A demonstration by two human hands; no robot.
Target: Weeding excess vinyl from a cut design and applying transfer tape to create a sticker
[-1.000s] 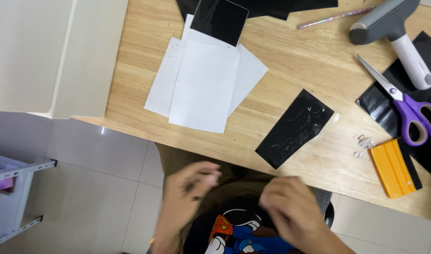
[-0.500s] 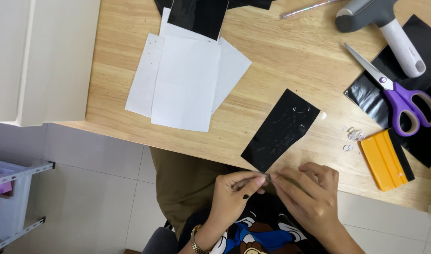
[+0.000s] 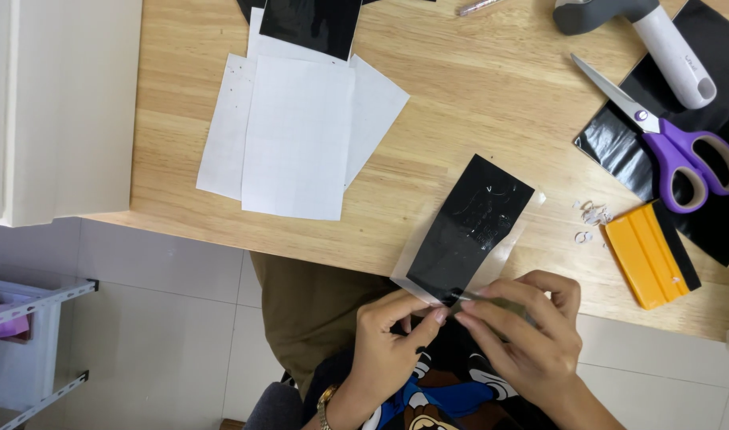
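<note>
A black vinyl strip [image 3: 472,223] under a clear film lies slanted at the near edge of the wooden table [image 3: 476,119], its lower end sticking out past the edge. My left hand [image 3: 388,342] pinches that lower end with thumb and forefinger. My right hand [image 3: 528,338] holds a thin pointed metal tool [image 3: 492,301], its tip touching the strip's lower edge just beside my left fingers.
Several white backing sheets [image 3: 301,131] lie at the left with a black sheet [image 3: 313,24] above them. Purple scissors [image 3: 667,139], a yellow squeegee [image 3: 649,253], a grey-and-white hand tool [image 3: 659,36] and black vinyl offcuts [image 3: 723,223] sit at the right. A white rack [image 3: 22,342] stands on the floor.
My hands rose from my lap to the strip's lower end. They now pinch it and set the tool's tip on its edge. The view has shifted a little.
</note>
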